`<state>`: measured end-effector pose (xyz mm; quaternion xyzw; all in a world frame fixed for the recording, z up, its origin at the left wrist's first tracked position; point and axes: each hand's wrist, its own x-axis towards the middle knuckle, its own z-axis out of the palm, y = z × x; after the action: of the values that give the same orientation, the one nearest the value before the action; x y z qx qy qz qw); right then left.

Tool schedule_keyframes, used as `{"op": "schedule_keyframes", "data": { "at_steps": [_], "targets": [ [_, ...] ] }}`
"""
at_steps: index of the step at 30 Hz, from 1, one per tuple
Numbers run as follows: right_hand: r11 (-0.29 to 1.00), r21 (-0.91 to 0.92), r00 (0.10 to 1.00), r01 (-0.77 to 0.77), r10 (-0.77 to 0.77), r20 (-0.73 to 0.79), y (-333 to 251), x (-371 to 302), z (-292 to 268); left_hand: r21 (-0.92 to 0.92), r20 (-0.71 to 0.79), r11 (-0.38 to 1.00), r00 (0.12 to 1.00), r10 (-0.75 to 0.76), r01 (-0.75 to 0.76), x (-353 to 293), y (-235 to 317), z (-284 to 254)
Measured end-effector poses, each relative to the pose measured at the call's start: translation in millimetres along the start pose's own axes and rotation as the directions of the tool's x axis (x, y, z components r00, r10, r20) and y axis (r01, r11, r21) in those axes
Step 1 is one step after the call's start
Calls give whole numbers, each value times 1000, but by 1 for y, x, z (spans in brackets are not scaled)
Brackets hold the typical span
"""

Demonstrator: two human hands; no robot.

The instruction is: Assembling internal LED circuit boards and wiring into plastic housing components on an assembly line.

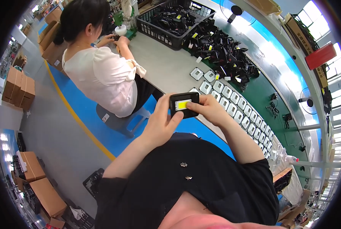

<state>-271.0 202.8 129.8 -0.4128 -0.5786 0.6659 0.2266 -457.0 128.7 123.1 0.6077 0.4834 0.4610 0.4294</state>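
Observation:
A black, flat, rounded-corner device with a yellow-and-white panel on its face (182, 104) is held up in front of my chest. My left hand (162, 121) grips its left side, thumb along the lower edge and fingers behind it. My right hand (211, 109) grasps the right end, with the thumb pressed on the yellow part of the panel. The fingers behind the device are mostly hidden. Just beyond my right hand, rows of white-and-black square frames (227, 91) lie on the workbench (161, 70).
A co-worker in a white blouse (101, 72) sits on a stool (119, 120) at the left, hands at the bench. A black crate (174, 40) full of dark parts stands at the back, beside a pile of black cabled parts (224, 53). Cardboard boxes (48, 196) stand on the left floor.

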Motion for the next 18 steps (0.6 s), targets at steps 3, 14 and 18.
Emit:
{"op": "schedule_keyframes", "data": {
  "at_steps": [3,14,18],
  "targets": [
    [961,45,961,-275,276,-24,21,33,-32,12,40,996,995,-92,91,-14,-8,-10],
    [985,107,976,137,-115,-187,-42,207,-95,-99,-37,969,973,-229,224,-9,-23,13],
    [863,-495,917,100,-274,-291,71,150,-170,-33,-60,955,953,-297,295,0,-27,29]
  ]
}}
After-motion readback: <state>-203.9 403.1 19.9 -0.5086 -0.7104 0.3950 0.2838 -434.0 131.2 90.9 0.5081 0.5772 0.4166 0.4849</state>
